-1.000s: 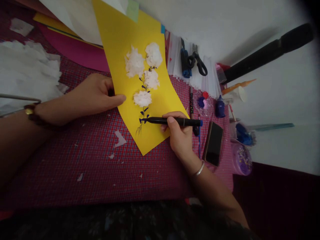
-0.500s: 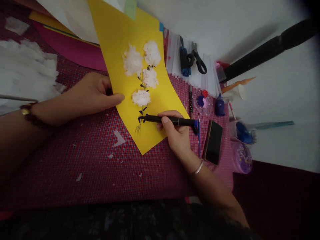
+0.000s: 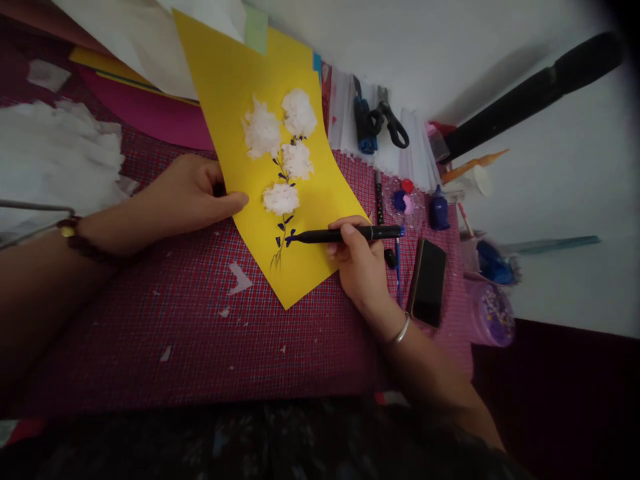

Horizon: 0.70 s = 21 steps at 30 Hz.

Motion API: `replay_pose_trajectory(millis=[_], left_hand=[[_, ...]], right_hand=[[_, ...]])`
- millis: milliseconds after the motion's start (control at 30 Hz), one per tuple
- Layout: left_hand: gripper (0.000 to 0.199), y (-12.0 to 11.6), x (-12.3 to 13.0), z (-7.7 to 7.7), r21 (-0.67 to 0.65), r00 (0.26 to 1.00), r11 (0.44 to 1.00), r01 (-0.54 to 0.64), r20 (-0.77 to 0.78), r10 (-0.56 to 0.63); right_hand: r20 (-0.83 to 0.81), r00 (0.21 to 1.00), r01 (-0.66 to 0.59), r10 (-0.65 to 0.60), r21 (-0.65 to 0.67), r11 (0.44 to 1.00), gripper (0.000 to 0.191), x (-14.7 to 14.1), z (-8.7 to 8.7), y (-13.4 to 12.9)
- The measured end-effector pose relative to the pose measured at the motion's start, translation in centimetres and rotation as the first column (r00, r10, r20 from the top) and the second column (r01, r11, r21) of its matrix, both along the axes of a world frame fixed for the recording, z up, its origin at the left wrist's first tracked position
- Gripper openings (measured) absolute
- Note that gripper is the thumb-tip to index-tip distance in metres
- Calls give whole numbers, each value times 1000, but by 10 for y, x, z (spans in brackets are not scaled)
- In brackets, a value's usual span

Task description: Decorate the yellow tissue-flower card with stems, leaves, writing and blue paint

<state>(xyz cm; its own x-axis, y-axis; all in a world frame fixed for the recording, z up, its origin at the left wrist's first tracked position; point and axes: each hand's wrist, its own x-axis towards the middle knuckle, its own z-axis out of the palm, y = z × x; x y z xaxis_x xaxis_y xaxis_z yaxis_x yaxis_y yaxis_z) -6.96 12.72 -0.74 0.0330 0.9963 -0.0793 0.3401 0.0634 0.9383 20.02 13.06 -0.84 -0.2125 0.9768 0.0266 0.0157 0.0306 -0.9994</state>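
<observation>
A yellow sheet (image 3: 310, 200) lies at a slant, bearing several white ruffled flowers (image 3: 281, 199) and a drawn stem with small dark blue leaves. My right hand (image 3: 363, 263) is closed round a black marker (image 3: 345, 234), whose tip touches the sheet beside the lower leaves. At the sheet's left edge is my left hand (image 3: 193, 195), its thumb on top of the paper and its fingers partly hidden behind it, pinching the edge.
White paper pieces (image 3: 55, 157) are heaped at the left. Scissors (image 3: 387, 120), a blue bottle (image 3: 439, 209), a phone (image 3: 427, 283) and a purple tub (image 3: 493, 313) stand or lie at the right. Paper scraps (image 3: 240, 279) dot the checked cloth (image 3: 200, 347).
The marker tip has shifted right, from the left leaf to the right side of the stem. My right hand has moved slightly right with it. The left hand still holds the sheet's edge.
</observation>
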Motion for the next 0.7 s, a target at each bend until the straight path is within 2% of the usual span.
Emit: replay_pose_trajectory(millis=[100, 233, 367, 500, 600, 700], left_hand=[[31, 0, 2, 4, -23, 999, 999, -30, -36, 29], [16, 3, 2, 7, -8, 998, 999, -52, -34, 52], [12, 5, -2, 4, 24, 999, 999, -36, -28, 37], [8, 8, -7, 1, 36, 1000, 999, -17, -18, 18], [16, 11, -10, -1, 50, 1000, 999, -15, 2, 15], [18, 13, -14, -2, 63, 999, 997, -37, 27, 35]], right_hand=[[-34, 999, 33, -34, -32, 999, 22, -1, 0, 4], [-146, 985, 74, -94, -138, 988, 29, 0, 1, 12], [-272, 957, 40, -100, -216, 975, 31, 3, 0, 17], [-328, 935, 51, -135, -253, 966, 31, 5, 0, 21], [-408, 894, 77, -183, -263, 962, 24, 13, 8, 28], [-533, 826, 71, -182, -222, 972, 18, 31, 26, 33]])
